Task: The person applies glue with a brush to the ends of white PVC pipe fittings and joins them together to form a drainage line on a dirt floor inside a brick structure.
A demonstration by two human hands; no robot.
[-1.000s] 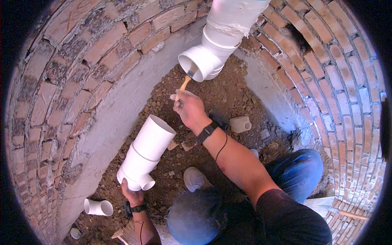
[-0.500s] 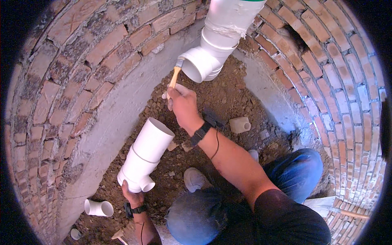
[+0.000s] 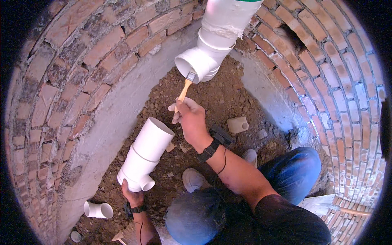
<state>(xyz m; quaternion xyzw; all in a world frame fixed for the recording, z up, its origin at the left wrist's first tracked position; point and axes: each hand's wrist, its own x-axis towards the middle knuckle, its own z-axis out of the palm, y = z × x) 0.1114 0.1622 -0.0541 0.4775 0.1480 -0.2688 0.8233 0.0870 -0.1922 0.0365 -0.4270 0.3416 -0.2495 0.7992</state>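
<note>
My right hand grips a paintbrush by its yellow wooden handle. The bristle end lies at the lower rim of the open mouth on a white pipe elbow, which joins a thick white pipe in the corner. Lower left, my left hand closes round the bottom end of a loose white pipe that has a small side branch. That pipe tilts, with its wide open end upward. Part of my left hand's fingers is hidden behind the pipe.
Brick walls curve around a dirt floor. A small white pipe fitting lies at lower left. Behind my right forearm sits a pale plastic container. A wooden-handled tool with a flat blade lies at lower right.
My right hand has moved down and slightly right. The brush tip has gone from the left of the elbow's rim to its lower edge. My left hand and the loose pipe stay put.
</note>
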